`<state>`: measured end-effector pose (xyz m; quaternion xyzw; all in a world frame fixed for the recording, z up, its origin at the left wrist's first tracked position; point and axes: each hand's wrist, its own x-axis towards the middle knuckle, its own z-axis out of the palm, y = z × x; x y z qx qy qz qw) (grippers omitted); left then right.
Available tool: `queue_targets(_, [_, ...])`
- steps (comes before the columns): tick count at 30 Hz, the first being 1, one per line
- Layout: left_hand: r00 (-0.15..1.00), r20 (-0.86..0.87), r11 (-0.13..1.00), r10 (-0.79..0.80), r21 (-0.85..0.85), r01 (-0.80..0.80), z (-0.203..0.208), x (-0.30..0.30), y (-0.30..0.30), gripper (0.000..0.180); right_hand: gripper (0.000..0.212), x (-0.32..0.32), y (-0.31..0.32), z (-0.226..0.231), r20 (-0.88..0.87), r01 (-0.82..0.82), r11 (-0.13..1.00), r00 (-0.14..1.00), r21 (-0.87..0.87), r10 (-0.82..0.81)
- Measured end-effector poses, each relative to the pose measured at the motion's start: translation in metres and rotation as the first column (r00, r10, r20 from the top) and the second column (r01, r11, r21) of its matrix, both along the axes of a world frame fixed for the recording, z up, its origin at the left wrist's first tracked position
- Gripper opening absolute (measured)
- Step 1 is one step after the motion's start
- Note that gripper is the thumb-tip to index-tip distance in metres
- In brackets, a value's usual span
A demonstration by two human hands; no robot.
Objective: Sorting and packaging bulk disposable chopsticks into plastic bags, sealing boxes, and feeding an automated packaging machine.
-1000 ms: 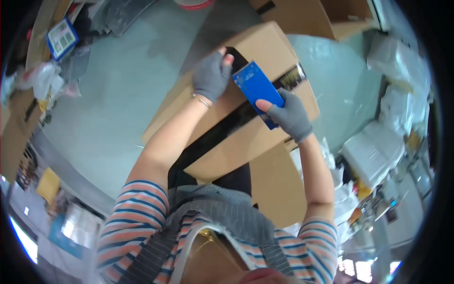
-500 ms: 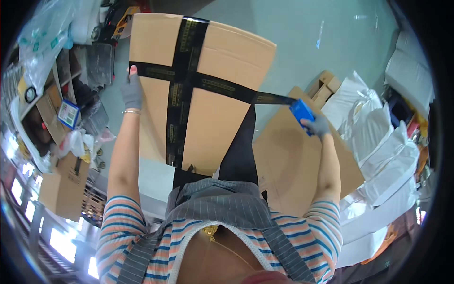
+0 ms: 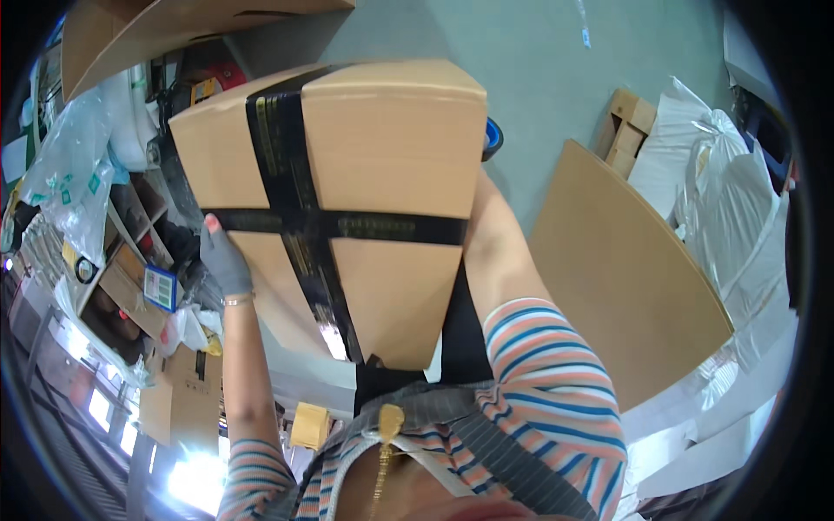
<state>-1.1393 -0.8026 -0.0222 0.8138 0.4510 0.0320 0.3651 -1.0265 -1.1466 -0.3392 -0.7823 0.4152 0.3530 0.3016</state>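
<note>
A brown cardboard box (image 3: 382,156) stands tilted before me, with black printed tape (image 3: 291,187) crossing its face lengthwise and sideways. My left hand (image 3: 228,260), in a grey glove with the thumb tip bare, grips the box's left edge, its thumb on the face by the end of the crosswise tape. My right forearm (image 3: 499,230) reaches up behind the right edge, and the box hides that hand and its fingers. Past that edge, where the arm ends, shows part of the blue tape dispenser (image 3: 494,137). The crosswise tape runs to the right edge.
A large flat cardboard sheet (image 3: 621,278) leans at the right, beside white plastic-wrapped bundles (image 3: 708,200). A small cardboard piece (image 3: 627,130) lies beyond it. Shelves with clutter (image 3: 130,269) and clear plastic bags (image 3: 69,156) crowd the left. Another cardboard piece (image 3: 165,35) juts in at upper left.
My right hand has swung from the far right, where tape stretched out to the dispenser, to behind the box's right edge. The box is turned and tilted; the left hand keeps its grip.
</note>
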Motion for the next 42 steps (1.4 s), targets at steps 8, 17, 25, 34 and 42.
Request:
queue_targets(8, [0.998,0.068,0.997,-0.001,0.075,-0.005,0.011,-0.013,0.016,0.052,0.065,0.015,0.034,0.228,0.597,0.369,0.907,0.687,0.203,-0.414])
queue_targets(17, [0.997,-0.013,0.997,-0.077,0.028,0.077,0.039,0.001,0.009,0.051,0.064,-0.048,0.068,0.476,0.758,-0.283,0.797,0.579,0.533,-0.301])
queue_targets(25, [0.871,0.487,0.469,-0.059,-0.757,0.455,0.259,-0.061,-0.015,0.061,0.046,-0.098,0.096,0.535,0.61,-0.666,0.288,0.746,0.689,0.266])
queue_targets(34, [0.951,0.177,0.188,0.255,-0.973,0.131,0.208,-0.136,0.032,0.034,0.049,-0.129,0.169,0.568,0.32,-0.637,0.294,0.668,0.713,0.672])
queue_targets(42, [0.852,0.224,0.703,0.474,-0.679,-0.213,0.031,-0.209,0.121,0.024,0.038,-0.148,0.222,0.573,0.013,-0.558,0.44,0.629,0.704,0.777])
